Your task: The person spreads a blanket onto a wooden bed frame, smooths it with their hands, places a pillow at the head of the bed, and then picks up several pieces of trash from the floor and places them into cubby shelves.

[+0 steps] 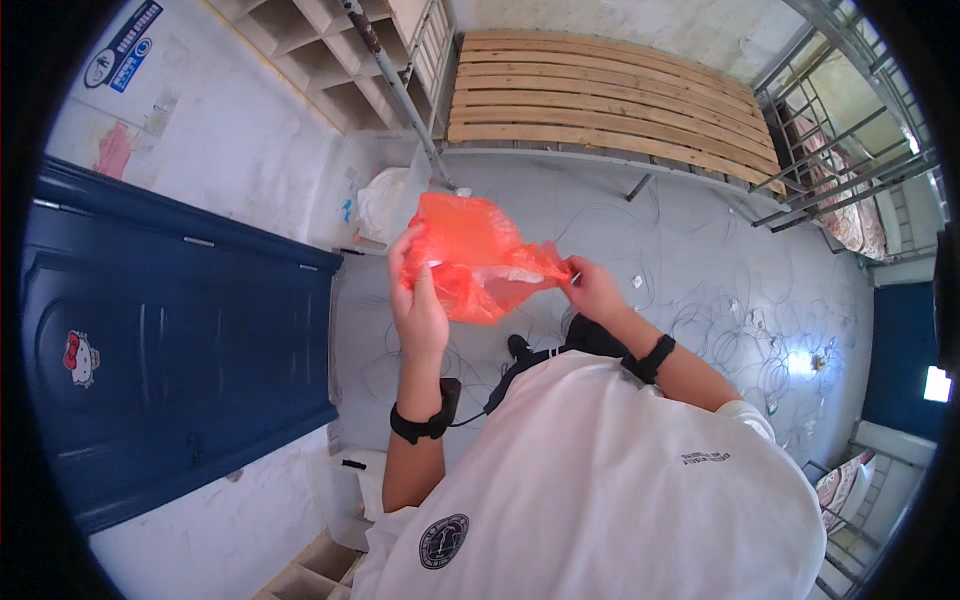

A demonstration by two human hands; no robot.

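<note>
A thin, translucent orange-red plastic bag [465, 232] is stretched out between my hands, above the floor in front of my body. My left hand [420, 312] grips its left side, with the thumb on the near side and the other fingers partly behind the plastic. At the bag's narrow, gathered right end, my right hand [594, 290] pinches a corner. The bag's mouth gapes slightly along the near side, and something whitish shows there; I cannot tell whether it is contents or glare.
A dark blue door [185, 365] stands at the left. Ahead are cubby shelves [325, 65], a slatted wooden bed base [610, 97] and a metal post [395, 85]. A white bag-like thing [382, 205] sits by the wall. Bunk frames [850, 130] rise at right. Thin strands and scraps litter the grey floor [690, 270].
</note>
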